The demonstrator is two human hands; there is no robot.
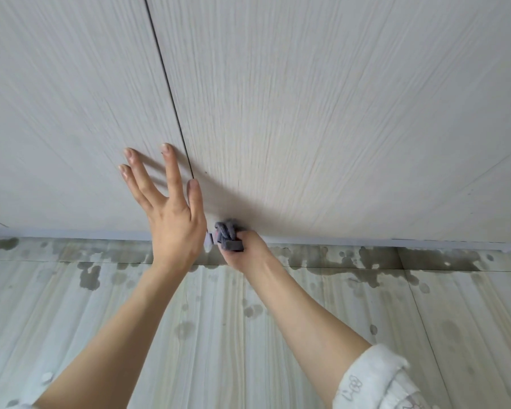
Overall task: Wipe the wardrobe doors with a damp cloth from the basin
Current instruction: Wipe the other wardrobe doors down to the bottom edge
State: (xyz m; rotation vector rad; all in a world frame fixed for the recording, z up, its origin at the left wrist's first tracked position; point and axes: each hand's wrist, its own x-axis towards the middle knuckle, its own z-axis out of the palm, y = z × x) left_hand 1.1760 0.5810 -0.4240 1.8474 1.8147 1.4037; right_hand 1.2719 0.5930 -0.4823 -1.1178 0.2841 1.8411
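1. At far left is the left wardrobe door [56, 113], a pale panel with fine wood grain. Its lower edge meets a thin pale plinth [71, 233] above the floor [189, 335].
2. The left hand [168, 219] rests on this door with fingers straight and spread, fingertips touching the panel and holding nothing. It looks like a brace for balance.
3. Just to its right a dark vertical gap [171, 95] separates the two doors. The thumb lies close to its lower end.
4. Right of the gap, low near the door's bottom edge, is the cloth [227, 236], a small bunched grey-blue wad. The right hand [245, 252] grips it with curled fingers and presses it against the right wardrobe door [322, 113].
5. The cloth looks soft, light and limp. It would likely drip if squeezed, so a gathered handful as held here suits it best.
6. The floor shows pale wood-look boards with many dark wet splashes, thickest along the plinth. It may be slippery.
7. At lower right, a rolled white sleeve [378, 379] carries small printed outlines, too blurred to read. No brand or label is visible elsewhere, and the basin is not in view.
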